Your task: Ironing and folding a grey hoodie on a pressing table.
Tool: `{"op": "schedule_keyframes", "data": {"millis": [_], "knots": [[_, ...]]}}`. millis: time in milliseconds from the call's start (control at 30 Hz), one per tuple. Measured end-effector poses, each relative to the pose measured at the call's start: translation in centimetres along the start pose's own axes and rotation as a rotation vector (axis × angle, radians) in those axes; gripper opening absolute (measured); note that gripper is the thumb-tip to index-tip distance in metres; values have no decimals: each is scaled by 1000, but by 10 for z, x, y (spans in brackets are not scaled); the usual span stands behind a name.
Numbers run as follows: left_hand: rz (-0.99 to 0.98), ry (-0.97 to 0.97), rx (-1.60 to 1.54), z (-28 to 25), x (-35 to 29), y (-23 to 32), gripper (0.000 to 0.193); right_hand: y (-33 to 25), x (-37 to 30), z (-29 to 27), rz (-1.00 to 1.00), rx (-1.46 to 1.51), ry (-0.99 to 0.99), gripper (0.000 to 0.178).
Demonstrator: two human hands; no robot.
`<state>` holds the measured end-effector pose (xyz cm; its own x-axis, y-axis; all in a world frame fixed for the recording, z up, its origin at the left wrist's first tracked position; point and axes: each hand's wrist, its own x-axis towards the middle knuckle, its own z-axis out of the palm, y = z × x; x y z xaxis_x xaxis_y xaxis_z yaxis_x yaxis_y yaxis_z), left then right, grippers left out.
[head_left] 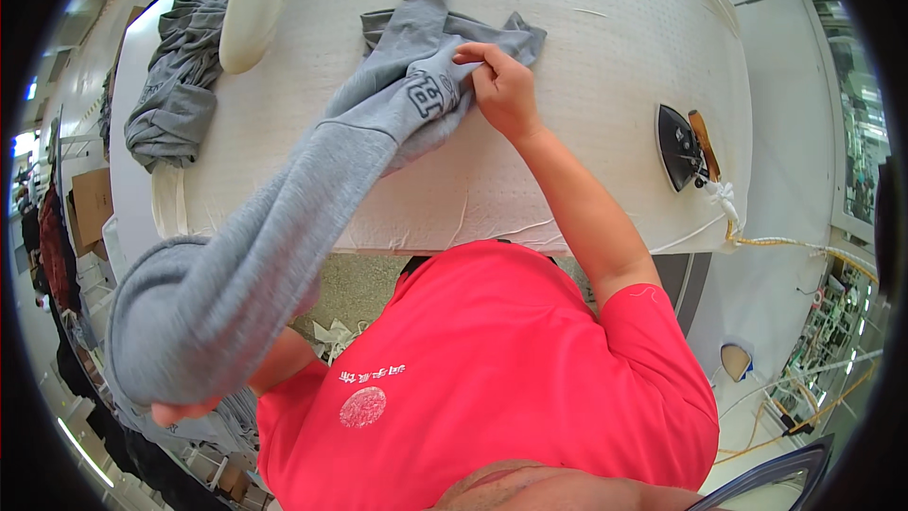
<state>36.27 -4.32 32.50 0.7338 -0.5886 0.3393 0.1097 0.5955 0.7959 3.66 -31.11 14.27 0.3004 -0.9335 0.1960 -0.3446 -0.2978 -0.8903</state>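
A grey sweatshirt-fabric garment stretches from the middle of the padded table up toward my left side, its near end lifted and bunched. It bears a dark-outlined print. My right hand pinches its far part beside the print, thumb and forefinger closed on the cloth. My left hand is at the lifted near end; the cloth covers most of it and only a bit of the fingers shows below the fold. Narrow ends of the garment lie crossed flat on the table beyond my right hand.
The cream padded table spans the front. An iron with a brown handle rests at its right edge, with a hose trailing off. More grey garments lie crumpled at the left, beside a padded pressing arm. A cardboard box stands left.
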Motion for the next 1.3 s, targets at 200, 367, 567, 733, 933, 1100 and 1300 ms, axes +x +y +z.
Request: {"op": "schedule_keyframes", "data": {"millis": [200,367,567,733,933,1100,1300], "knots": [[-196,116,56,-47,-1,-1,54,22,49,53,294,-281,-133,58],[-533,77,114,-72,6,-47,51,59,39,95,850,32,-381,50],[-613,-406,353,8,106,-135,47,96,52,2,612,260,140,23],[-63,-532,568,58,209,-139,40,67,78,-189,346,621,831,15],[-180,146,-300,28,159,-113,57,12,-6,-266,66,1022,650,14],[-455,44,-359,-109,27,-198,50,60,-129,-224,519,792,476,17],[-1132,423,45,-134,-127,-248,35,72,-157,-240,883,32,456,21]]}}
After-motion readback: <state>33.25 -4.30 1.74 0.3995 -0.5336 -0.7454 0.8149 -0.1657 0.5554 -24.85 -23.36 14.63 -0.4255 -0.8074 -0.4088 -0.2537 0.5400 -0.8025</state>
